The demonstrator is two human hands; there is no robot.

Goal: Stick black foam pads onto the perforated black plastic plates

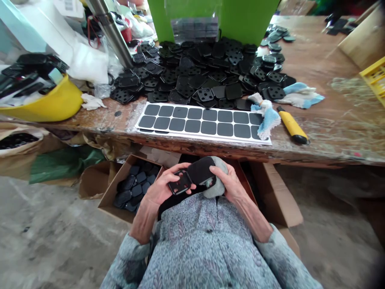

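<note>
Above my lap, my left hand grips a small black plastic plate with holes between thumb and fingers. My right hand is closed around a grey padded piece; its thumb presses on a black rounded pad in front of it. The perforated plate and the black pad meet edge to edge, and I cannot tell whether they are joined. On the table edge ahead lies a white sheet of dark rounded-square stickers, partly under a blue-and-white cloth.
A heap of black plates lies before a green bin. A yellow-handled cutter lies at right, a yellow bowl of parts at left. Beneath the table edge stand a carton of dark pads and another open carton.
</note>
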